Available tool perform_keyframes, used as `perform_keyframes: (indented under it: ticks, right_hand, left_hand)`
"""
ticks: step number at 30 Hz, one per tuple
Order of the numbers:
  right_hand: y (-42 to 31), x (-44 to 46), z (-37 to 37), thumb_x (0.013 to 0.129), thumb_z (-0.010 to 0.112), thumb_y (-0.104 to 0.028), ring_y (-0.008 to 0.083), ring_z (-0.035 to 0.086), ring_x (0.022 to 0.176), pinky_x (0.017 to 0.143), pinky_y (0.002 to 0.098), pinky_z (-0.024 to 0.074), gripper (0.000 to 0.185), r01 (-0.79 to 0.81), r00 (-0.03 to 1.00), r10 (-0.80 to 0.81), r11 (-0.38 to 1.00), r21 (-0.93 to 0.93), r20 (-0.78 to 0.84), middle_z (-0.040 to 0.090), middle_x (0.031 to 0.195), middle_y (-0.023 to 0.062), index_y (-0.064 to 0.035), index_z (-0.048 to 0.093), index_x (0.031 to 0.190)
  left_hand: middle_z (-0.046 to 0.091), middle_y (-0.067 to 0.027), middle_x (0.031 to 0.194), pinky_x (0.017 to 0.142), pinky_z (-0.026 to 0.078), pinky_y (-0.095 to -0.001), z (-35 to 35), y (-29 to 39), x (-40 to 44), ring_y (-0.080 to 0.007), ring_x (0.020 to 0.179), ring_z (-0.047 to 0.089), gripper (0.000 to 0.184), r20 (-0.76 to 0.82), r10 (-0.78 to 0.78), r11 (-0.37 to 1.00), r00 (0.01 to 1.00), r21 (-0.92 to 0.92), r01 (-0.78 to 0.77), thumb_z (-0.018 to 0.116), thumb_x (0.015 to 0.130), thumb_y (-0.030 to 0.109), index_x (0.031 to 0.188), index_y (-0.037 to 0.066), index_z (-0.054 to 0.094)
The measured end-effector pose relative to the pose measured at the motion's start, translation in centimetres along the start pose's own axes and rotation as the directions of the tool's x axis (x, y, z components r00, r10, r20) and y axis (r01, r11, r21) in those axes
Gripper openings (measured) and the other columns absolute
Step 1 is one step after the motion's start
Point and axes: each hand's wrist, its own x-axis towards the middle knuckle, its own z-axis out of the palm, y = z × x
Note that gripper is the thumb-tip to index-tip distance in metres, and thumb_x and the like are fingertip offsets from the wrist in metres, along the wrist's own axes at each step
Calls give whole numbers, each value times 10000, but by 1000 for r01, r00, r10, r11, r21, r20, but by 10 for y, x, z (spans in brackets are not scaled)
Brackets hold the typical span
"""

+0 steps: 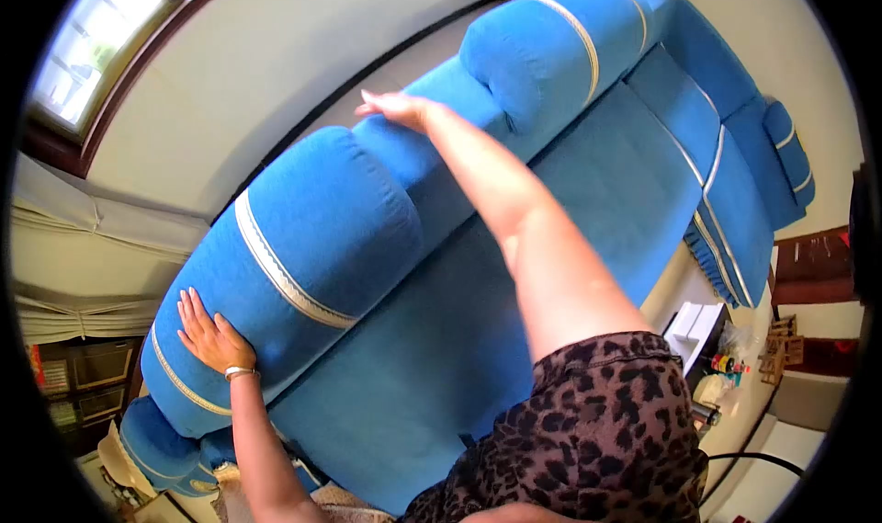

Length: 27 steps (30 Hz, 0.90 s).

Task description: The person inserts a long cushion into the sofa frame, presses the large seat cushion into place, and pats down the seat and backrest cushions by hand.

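A long blue sofa stretches across the view. My left hand, with a bracelet at its wrist, lies flat with fingers spread on a large blue back cushion that has white trim bands. Farther along, my right hand reaches over the top of the sofa's backrest, in the gap between that cushion and a second blue back cushion. Its fingers are stretched out toward the wall side, and nothing shows in them. Part of its palm side is hidden.
A pale wall and a window rise behind the sofa. Curtains hang at the left above a dark cabinet. The sofa's corner section turns at the right, near a white box and small items.
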Motion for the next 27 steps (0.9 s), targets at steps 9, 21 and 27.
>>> perform_keyframes:
  ticks: [9, 21, 27]
  right_hand:
    - [-16, -15, 3, 1020, 321, -562, 288, 188, 1486, 1199, 394, 129, 810, -38, 971, -141, 704, 709, 192, 227, 1590, 202, 23, 112, 1539]
    - [8, -65, 24, 1043, 208, -545, 269, 408, 1371, 1161, 413, 248, 656, 528, 747, -336, 825, 204, -574, 495, 1443, 147, -81, 488, 1411]
    - [119, -116, 42, 955, 540, -389, 202, 303, 1433, 1173, 484, 216, 583, 117, 760, -650, 141, -983, -3, 359, 1547, 24, -171, 387, 1474]
  left_hand:
    - [392, -43, 1546, 1168, 142, -492, 2, 1, -2, -240, 1440, 326, 572, 3, -13, 1000, 1000, -26, 13, 280, 969, 351, 1488, 150, 413]
    - [400, -43, 1541, 1159, 163, -505, 6, -1, -3, -236, 1435, 333, 557, -25, 24, 998, 999, -59, -26, 301, 961, 317, 1486, 174, 420]
    - [385, -28, 1550, 1162, 170, -473, 7, -2, -3, -215, 1443, 314, 537, -29, 34, 999, 999, -23, -35, 304, 980, 281, 1501, 181, 391]
